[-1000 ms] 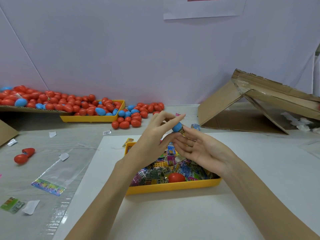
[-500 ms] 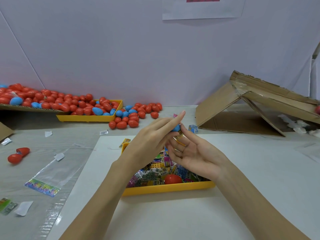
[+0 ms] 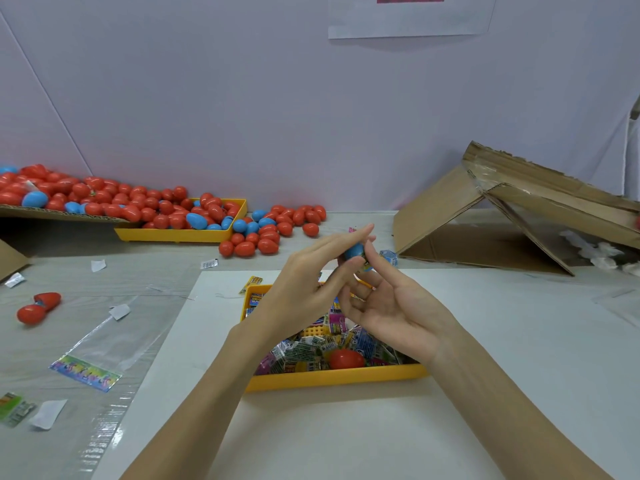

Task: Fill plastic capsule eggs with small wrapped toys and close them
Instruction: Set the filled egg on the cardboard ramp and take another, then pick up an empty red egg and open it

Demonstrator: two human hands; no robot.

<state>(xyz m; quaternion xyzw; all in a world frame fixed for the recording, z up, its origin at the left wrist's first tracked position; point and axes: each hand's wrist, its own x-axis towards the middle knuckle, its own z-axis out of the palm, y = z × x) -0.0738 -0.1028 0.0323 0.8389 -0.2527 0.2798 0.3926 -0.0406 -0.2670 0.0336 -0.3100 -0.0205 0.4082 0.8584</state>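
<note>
**Blue egg held between both hands above the toy tray**

While the blue capsule egg [image 3: 354, 251] sits raised above the far end of the yellow tray [image 3: 332, 378], the left hand [image 3: 304, 282] pinches it between thumb and extended fingers. The right hand [image 3: 391, 306] lies palm up just beside it, fingers loosely spread, its fingertips touching the egg's near side where a bit of wrapped toy shows; whether it truly grips the egg cannot be told. Below the hands, the tray holds a heap of small wrapped toys [image 3: 311, 351] and one red egg [image 3: 346, 358]. It rests on a white sheet [image 3: 485, 375] on the desk [image 3: 69, 271]. Farther back on the left, a second yellow tray [image 3: 180, 235] and a cardboard flap [image 3: 52, 213] carry many red and blue eggs, with more spilled beside them. An opened red egg [image 3: 38, 308] lies well to the left, near an empty clear bag [image 3: 93, 355]. A tipped cardboard box [image 3: 519, 209] stands at the right.
</note>
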